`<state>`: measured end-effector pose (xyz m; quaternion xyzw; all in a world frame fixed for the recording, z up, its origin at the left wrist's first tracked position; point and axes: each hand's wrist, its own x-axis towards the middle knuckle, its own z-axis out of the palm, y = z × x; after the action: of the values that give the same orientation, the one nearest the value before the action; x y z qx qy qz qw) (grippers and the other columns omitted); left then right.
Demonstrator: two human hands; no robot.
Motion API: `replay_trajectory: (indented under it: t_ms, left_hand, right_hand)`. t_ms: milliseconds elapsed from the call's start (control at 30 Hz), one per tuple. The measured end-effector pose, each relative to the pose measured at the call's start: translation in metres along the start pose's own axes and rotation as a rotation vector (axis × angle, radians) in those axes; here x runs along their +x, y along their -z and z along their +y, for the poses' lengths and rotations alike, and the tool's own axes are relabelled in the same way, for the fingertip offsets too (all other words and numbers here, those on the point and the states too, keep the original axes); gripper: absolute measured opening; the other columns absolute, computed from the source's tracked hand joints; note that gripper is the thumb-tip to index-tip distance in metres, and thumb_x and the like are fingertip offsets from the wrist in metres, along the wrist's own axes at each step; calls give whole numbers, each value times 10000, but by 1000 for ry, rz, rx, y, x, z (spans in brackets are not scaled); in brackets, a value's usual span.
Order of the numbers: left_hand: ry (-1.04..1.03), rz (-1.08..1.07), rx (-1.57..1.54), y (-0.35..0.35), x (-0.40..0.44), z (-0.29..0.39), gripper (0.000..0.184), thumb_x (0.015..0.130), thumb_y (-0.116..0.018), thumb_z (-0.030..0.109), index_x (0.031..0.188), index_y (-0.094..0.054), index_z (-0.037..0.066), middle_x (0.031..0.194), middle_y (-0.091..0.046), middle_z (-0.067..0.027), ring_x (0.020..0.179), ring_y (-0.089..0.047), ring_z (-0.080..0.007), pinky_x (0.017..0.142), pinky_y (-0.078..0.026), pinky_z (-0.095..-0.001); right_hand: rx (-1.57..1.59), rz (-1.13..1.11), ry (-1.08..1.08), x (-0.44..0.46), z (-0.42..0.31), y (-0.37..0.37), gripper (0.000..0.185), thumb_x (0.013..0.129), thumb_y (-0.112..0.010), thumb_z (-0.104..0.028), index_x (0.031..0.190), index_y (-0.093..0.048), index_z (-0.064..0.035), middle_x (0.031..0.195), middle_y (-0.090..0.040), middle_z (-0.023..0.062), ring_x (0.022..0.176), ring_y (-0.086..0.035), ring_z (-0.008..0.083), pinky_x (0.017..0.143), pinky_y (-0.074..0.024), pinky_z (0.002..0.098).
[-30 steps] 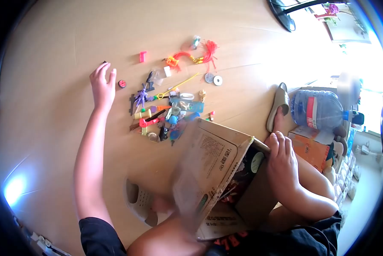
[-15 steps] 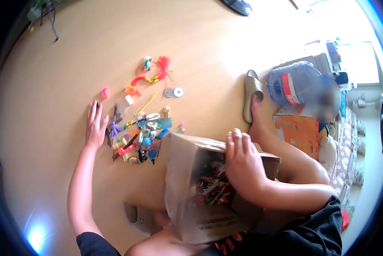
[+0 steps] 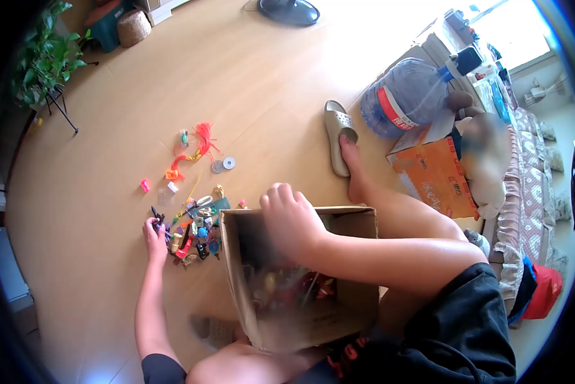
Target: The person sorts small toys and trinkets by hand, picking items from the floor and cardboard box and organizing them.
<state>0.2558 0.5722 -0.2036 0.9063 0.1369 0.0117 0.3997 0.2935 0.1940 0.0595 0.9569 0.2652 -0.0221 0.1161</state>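
My left hand (image 3: 154,238) is closed round a small dark toy (image 3: 157,219) at the left edge of a pile of small toys (image 3: 191,233) on the floor. Across the top of an open cardboard box (image 3: 238,291) between my legs lies my right hand (image 3: 292,214), fingers bent over its far rim. What its fingertips press on is partly hidden. Inside the box is a blurred heap of small colourful items (image 3: 281,288). Above the pile lie a red tassel (image 3: 204,141), a pink piece (image 3: 145,185) and two round discs (image 3: 228,163).
A large water bottle (image 3: 406,96) and an orange carton (image 3: 431,176) stand at the right, beside a covered bed or sofa (image 3: 531,173). My slippered foot (image 3: 339,137) is beyond the box. A plant (image 3: 44,61) stands at the upper left.
The view has turned and shifted. My left hand has come down to the pile's edge and taken hold of the dark toy. The box now faces up more, with my right hand at its far rim.
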Motion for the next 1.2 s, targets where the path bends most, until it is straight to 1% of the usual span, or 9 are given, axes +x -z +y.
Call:
replay_trajectory:
  t_ms: [267, 400, 533, 633, 700, 800, 933, 1000, 1200]
  left_hand:
    - [151, 154, -261, 17, -23, 22, 183, 1014, -517, 130, 1156, -435, 50, 1063, -506, -80, 990, -507, -187, 892, -442, -353]
    - [339, 88, -475, 78, -38, 124, 142, 1028, -524, 201, 1112, -432, 133, 814, -514, 9, 580, -452, -53, 490, -390, -223]
    - [353, -58, -937, 144, -62, 256, 105, 1035, -533, 191, 1105, -472, 144, 823, -491, 12, 598, -428, -65, 536, -377, -239]
    - [268, -63, -1015, 172, -101, 357, 120, 1039, -523, 176, 1150, -485, 150, 853, -496, 3, 604, -430, -66, 540, -369, -233]
    - [214, -60, -1037, 180, -139, 432, 128, 1041, -519, 183, 1163, -492, 157, 861, -503, 1, 601, -431, -63, 532, -361, -228]
    - [178, -32, -1013, 170, -198, 502, 116, 1043, -516, 205, 1151, -502, 166, 865, -514, 7, 595, -428, -56, 524, -356, -224]
    - [226, 148, -1041, 123, -251, 530, 145, 1018, -562, 249, 1124, -510, 165, 882, -542, 26, 668, -498, -57, 528, -380, -221]
    - [195, 286, -894, 90, -265, 525, 163, 997, -577, 219, 1112, -498, 135, 965, -573, 8, 799, -563, -69, 581, -430, -207]
    - [184, 399, -562, 27, -284, 493, 245, 1012, -544, 169, 1226, -478, 69, 1052, -566, -65, 1026, -540, -160, 877, -475, -303]
  right_hand:
    - [296, -109, 130, -6, 22, -3, 290, 886, -578, -170, 1140, -552, -33, 1087, -614, 125, 978, -639, 256, 798, -520, 350]
    - [430, -286, 283, -7, 39, 4, 454, 911, -584, -198, 1320, -486, -27, 1219, -606, 153, 1092, -634, 302, 865, -524, 388]
    - [677, -78, 318, -20, 37, 32, 775, 990, -526, -379, 1546, -143, 3, 1185, -640, 182, 1101, -619, 344, 848, -537, 426]
    - [1338, -211, 57, -29, 43, 107, 702, 1006, -473, -482, 1471, -232, -15, 1078, -660, 256, 991, -629, 446, 899, -497, 460]
    - [1675, -107, 90, -36, 39, 119, 706, 1013, -406, -552, 1407, -305, 25, 1293, -540, 329, 1164, -567, 476, 1007, -439, 494]
    - [2031, -462, 346, -70, 53, 145, 677, 1008, -431, -549, 1404, -367, -4, 1226, -576, 218, 966, -648, 249, 653, -605, 370]
    - [2098, -685, 618, -107, 58, 156, 556, 1000, -510, -433, 1288, -428, 36, 1127, -594, 177, 959, -645, 269, 687, -610, 407]
    - [2157, -908, 494, -127, 63, 153, 498, 994, -549, -362, 1258, -432, 44, 1218, -567, 196, 1071, -635, 297, 861, -574, 467]
    - [2057, -1006, 363, -138, 62, 123, 447, 1050, -460, -384, 1166, -510, 45, 1084, -632, 156, 1026, -629, 242, 847, -558, 430]
